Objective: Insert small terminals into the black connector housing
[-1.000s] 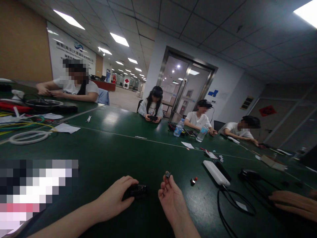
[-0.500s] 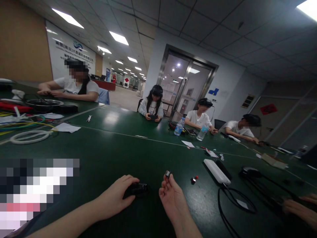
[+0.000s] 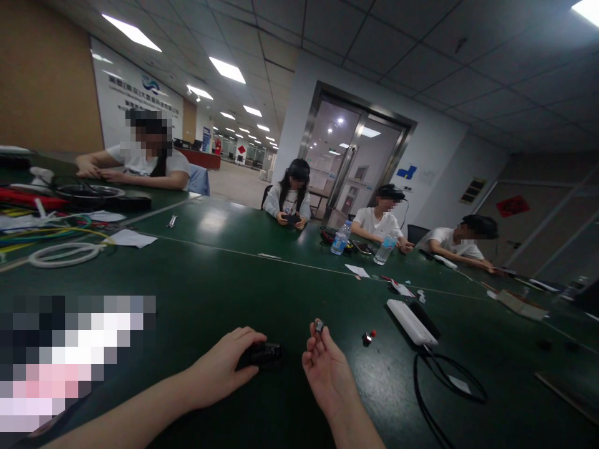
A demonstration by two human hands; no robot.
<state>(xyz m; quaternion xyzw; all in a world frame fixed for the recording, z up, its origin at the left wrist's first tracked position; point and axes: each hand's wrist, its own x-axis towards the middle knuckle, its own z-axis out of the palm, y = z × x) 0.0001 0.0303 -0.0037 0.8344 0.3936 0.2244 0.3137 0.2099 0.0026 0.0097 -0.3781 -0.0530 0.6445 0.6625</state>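
Flat on the green table (image 3: 224, 287), a small black boxy object (image 3: 266, 354) lies under the fingers of my left hand (image 3: 224, 365). Thumb and fingers close around its left end; its exact kind is too dark to tell. My right hand (image 3: 330, 368), palm turned up, pinches a tiny dark part with a shiny grey face (image 3: 319, 325) between thumb and fingertips. Just right of that hand, another small dark part with a red tip (image 3: 369, 337) rests on the table. The two hands are apart.
A white power strip (image 3: 412, 323) and its looped black cable (image 3: 449, 354) lie to the right. Water bottles (image 3: 340, 238) stand farther back. Cables and a white coil (image 3: 65, 254) are at the left. Several people sit across the table.
At the right, another person's hand and a dark object with a cable have gone out of view. The view has shifted slightly; both my hands keep their holds.
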